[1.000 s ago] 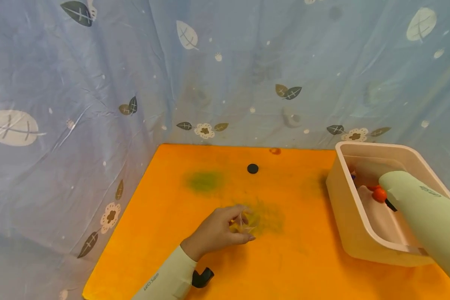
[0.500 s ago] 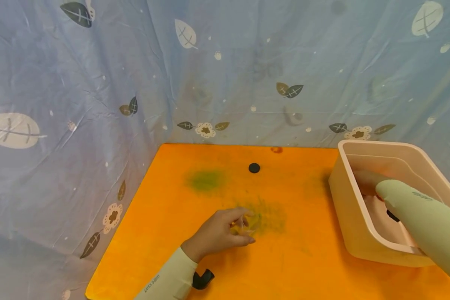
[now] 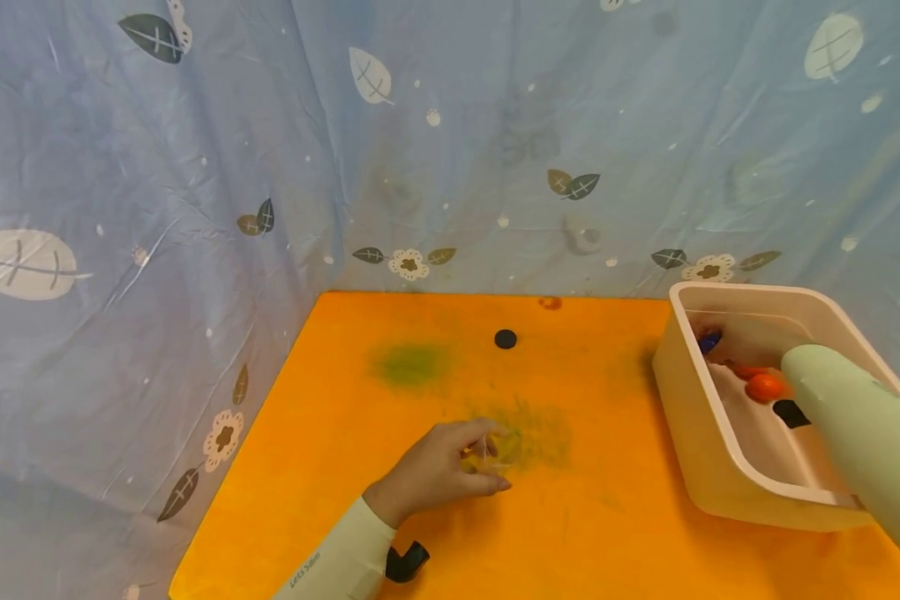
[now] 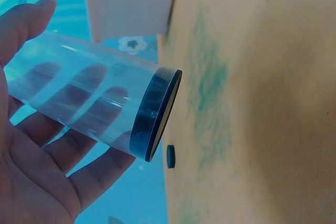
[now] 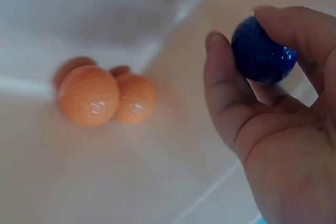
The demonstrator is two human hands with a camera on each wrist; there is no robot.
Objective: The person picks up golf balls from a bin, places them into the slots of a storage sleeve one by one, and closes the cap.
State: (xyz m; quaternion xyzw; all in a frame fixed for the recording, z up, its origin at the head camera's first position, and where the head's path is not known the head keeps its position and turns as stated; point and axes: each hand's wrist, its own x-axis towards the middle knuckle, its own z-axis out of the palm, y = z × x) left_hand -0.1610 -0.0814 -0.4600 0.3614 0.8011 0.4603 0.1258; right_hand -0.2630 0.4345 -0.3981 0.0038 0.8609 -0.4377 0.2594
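My left hand (image 3: 438, 464) grips a clear plastic tube (image 4: 100, 95) above the orange tabletop (image 3: 330, 400). The tube lies tilted, and a black band with a flat end (image 4: 157, 114) closes its near end in the left wrist view. Inside the pale pink bin (image 3: 720, 442), my right hand (image 5: 294, 140) pinches a shiny blue ball (image 5: 260, 51) between thumb and fingers. Two orange balls (image 5: 89, 97) touch each other in a corner, apart from this hand. In the head view my right sleeve hides the hand.
A small black disc (image 3: 505, 339) lies towards the back of the tabletop. Something blue (image 3: 708, 340) and a black piece (image 3: 791, 413) also show inside the bin. Beside my left wrist is a curved black object (image 3: 407, 562). A patterned curtain (image 3: 457, 150) stands behind.
My right hand, partly visible at the bin's left side half a second ago, has moved right behind the sleeve, uncovering blue and orange things. My left hand stays in place.
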